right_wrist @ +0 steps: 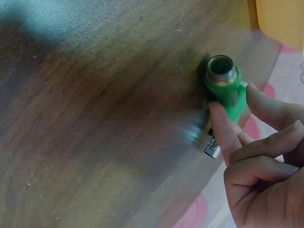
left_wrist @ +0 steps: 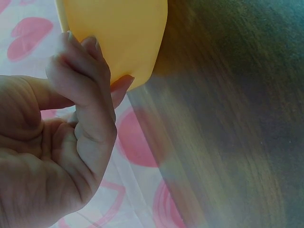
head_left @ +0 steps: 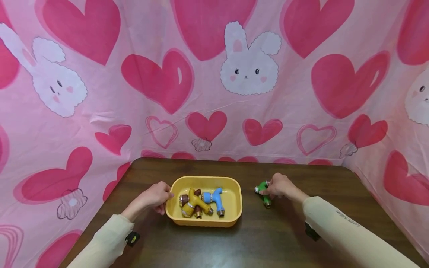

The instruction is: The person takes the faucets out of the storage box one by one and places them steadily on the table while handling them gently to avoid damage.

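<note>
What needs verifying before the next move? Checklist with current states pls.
1. Tray steadied: ok, left hand grips the left end of the yellow tray.
2. Green fitting held: ok, between thumb and finger of the right hand.
3. Green fitting lifted off the table: cannot tell.
4. Bare floor in tray: ok, some right of the blue fitting.
5. Tray fittings uncrossed: not ok, yellow fitting lies across the brown fitting.
6. Tray-to-green-fitting gap unobstructed: ok, just bare tabletop.

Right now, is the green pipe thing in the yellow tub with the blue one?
No, the right hand holds the green pipe piece outside the yellow tub, and the blue piece lies inside.
</note>
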Motion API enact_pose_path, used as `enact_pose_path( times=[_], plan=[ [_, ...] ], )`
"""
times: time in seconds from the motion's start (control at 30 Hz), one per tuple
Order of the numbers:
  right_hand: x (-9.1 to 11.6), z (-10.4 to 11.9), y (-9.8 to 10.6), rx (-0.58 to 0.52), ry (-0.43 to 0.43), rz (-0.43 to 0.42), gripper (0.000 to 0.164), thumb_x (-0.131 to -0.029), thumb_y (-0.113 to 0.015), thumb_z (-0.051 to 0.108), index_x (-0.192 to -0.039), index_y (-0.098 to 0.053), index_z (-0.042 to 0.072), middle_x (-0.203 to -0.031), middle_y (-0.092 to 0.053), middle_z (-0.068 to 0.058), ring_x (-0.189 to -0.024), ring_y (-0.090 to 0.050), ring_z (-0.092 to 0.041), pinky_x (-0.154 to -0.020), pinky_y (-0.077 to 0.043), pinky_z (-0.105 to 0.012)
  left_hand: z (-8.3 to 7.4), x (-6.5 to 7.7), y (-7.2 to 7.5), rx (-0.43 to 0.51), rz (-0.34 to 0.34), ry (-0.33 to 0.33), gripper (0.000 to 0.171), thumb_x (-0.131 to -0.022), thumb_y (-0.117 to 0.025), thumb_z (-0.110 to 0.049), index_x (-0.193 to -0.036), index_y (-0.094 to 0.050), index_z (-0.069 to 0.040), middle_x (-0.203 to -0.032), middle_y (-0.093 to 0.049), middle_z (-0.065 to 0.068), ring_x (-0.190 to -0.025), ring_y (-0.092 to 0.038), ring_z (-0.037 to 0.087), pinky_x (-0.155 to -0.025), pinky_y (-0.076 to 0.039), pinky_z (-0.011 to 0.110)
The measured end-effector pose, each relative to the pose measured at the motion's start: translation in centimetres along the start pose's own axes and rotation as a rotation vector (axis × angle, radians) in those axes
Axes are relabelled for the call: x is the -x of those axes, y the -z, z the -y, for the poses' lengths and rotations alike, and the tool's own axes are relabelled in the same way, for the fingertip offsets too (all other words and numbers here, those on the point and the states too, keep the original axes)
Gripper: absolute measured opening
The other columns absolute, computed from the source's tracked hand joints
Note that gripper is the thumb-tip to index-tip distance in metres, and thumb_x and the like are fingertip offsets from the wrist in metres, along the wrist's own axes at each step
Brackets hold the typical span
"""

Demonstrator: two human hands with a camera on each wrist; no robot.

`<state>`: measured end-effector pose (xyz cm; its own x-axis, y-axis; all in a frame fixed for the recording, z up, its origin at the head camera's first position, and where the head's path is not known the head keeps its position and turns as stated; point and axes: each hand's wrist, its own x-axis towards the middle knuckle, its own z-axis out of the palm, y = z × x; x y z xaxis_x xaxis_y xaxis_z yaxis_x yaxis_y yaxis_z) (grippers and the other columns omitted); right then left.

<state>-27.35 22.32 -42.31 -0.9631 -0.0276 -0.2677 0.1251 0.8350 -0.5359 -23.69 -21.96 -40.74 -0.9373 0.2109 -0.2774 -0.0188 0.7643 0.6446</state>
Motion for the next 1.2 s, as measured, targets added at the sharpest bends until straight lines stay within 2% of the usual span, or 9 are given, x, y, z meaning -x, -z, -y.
enact_pose_path(
  times=[0.23,0.47,0.63,0.7,0.8,0.9,1.03,1.2],
  plan=[
    [0.4,0.4,0.9,0.04,0.064,-0.006,0.03,-0.087,-0.088,0.024,-0.07,-0.074,0.004,-0.066,-0.073,-0.008,-0.05,-0.052,-0.012,-0.048,-0.043,-0.025,0.0,-0.1,0.0,-0.001,-0.001,0.004,0.014,-0.105,-0.061,-0.006,-0.097,-0.068,0.004,-0.059,-0.062,0.012,-0.043,-0.061,0.017,-0.045,-0.057,0.03],
    [0.6,1.0,1.4,0.035,0.119,-0.004,0.028,-0.086,-0.086,0.017,-0.067,-0.072,0.003,-0.067,-0.074,-0.01,-0.05,-0.055,-0.012,-0.047,-0.044,-0.023,0.1,-0.2,0.1,-0.001,0.001,-0.001,0.015,-0.105,-0.06,-0.005,-0.095,-0.067,0.004,-0.058,-0.062,0.012,-0.043,-0.061,0.017,-0.045,-0.058,0.031],
    [1.1,1.8,1.6,0.014,0.15,0.008,0.041,-0.087,-0.082,0.01,-0.056,-0.056,0.011,-0.068,-0.073,-0.011,-0.052,-0.056,-0.012,-0.047,-0.045,-0.022,0.1,-0.3,0.1,-0.004,0.007,0.001,0.015,-0.105,-0.06,-0.006,-0.095,-0.067,0.003,-0.059,-0.063,0.012,-0.043,-0.061,0.017,-0.046,-0.058,0.031],
    [1.4,2.2,1.7,0.006,0.161,0.017,0.043,-0.087,-0.081,0.009,-0.055,-0.052,0.013,-0.069,-0.074,-0.01,-0.057,-0.062,-0.014,-0.048,-0.048,-0.023,0.0,-0.2,0.1,-0.004,0.008,0.012,0.015,-0.105,-0.061,-0.006,-0.096,-0.068,0.003,-0.059,-0.063,0.012,-0.043,-0.061,0.017,-0.046,-0.058,0.031],
    [1.8,2.8,1.7,0.007,0.187,0.03,0.036,-0.088,-0.08,0.008,-0.059,-0.059,0.01,-0.071,-0.074,-0.008,-0.066,-0.071,-0.021,-0.05,-0.053,-0.026,0.0,-0.1,0.1,-0.009,0.008,0.014,0.015,-0.105,-0.061,-0.006,-0.096,-0.067,0.003,-0.059,-0.063,0.012,-0.043,-0.061,0.016,-0.046,-0.058,0.031],
    [2.1,3.3,1.7,0.012,0.196,0.037,0.027,-0.088,-0.081,0.008,-0.065,-0.068,0.005,-0.074,-0.075,-0.007,-0.074,-0.075,-0.026,-0.051,-0.054,-0.027,0.0,-0.1,0.0,-0.008,0.002,0.006,0.016,-0.105,-0.06,-0.006,-0.094,-0.067,0.003,-0.059,-0.062,0.012,-0.043,-0.061,0.017,-0.046,-0.058,0.031],
    [2.6,3.9,1.7,0.027,0.195,0.037,0.019,-0.087,-0.084,0.011,-0.072,-0.075,0.003,-0.074,-0.075,-0.008,-0.072,-0.072,-0.026,-0.051,-0.054,-0.027,0.0,-0.1,0.0,-0.004,-0.001,0.0,0.016,-0.105,-0.06,-0.005,-0.093,-0.067,0.003,-0.058,-0.062,0.012,-0.042,-0.061,0.016,-0.045,-0.058,0.031],
    [2.8,4.5,1.7,0.039,0.186,0.041,0.02,-0.089,-0.083,0.013,-0.072,-0.076,0.005,-0.073,-0.074,-0.009,-0.063,-0.065,-0.021,-0.051,-0.054,-0.028,0.0,-0.2,-0.1,-0.003,0.002,0.011,0.017,-0.105,-0.06,-0.006,-0.094,-0.067,0.004,-0.058,-0.062,0.012,-0.042,-0.06,0.015,-0.045,-0.057,0.03]
  ],
)
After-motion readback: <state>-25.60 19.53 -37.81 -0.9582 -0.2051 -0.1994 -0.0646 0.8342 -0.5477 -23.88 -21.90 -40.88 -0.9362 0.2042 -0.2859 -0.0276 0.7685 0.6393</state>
